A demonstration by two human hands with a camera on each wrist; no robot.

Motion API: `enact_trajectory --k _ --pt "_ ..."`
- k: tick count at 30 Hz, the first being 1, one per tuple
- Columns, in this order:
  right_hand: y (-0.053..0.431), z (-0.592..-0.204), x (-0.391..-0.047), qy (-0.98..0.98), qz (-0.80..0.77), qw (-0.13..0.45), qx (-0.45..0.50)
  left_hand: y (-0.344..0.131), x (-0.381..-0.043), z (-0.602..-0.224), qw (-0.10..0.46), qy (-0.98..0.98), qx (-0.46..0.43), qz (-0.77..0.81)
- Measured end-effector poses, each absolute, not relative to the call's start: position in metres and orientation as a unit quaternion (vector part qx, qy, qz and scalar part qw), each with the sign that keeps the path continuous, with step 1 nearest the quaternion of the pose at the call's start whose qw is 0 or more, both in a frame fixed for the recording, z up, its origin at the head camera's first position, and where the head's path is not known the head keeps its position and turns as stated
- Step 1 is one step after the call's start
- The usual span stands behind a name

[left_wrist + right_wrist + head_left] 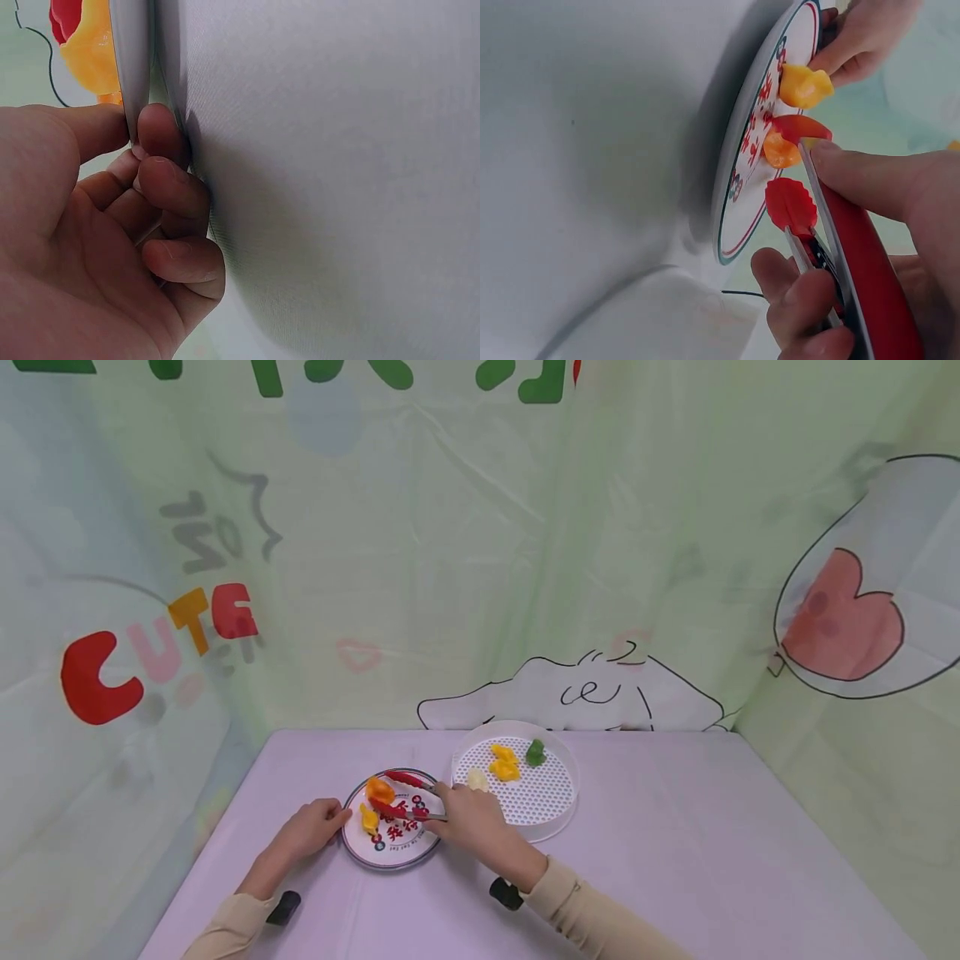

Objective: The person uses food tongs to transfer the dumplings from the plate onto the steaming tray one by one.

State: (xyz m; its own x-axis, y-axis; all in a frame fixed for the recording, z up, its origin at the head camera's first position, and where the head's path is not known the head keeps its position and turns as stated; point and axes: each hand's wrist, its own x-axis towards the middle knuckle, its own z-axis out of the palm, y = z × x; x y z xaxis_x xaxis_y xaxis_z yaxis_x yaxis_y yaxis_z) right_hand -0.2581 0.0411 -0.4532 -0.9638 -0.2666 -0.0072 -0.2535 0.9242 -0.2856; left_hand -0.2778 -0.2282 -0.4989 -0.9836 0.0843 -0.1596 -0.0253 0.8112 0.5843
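My left hand (311, 828) pinches the left rim of a white plate (390, 860) with a dark edge and red lettering; in the left wrist view the thumb (101, 131) lies on its upper side, fingers beneath. In my right hand (476, 827) I grip metal tongs (862, 262) with red handles and red scalloped tips. Their tips are spread over the plate, one overlapping a glossy orange lump (781, 150), the other apart from it; whether they touch it I cannot tell. A yellow lump (369, 820) lies nearer the left hand on the plate.
Right of the plate stands a round white perforated basket (551, 806). It holds yellow pieces (505, 768), a green piece (536, 753) and a pale piece (477, 780), partly behind my right hand. A printed curtain (480, 568) hangs behind the pale purple table (675, 860).
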Motion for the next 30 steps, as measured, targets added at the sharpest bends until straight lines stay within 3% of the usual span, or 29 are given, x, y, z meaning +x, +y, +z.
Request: enact_trajectory --k 30 --pt "0.068 -0.438 -0.255 0.976 -0.185 -0.018 -0.116 -0.229 -0.282 -0.506 0.084 0.95 0.014 0.3"
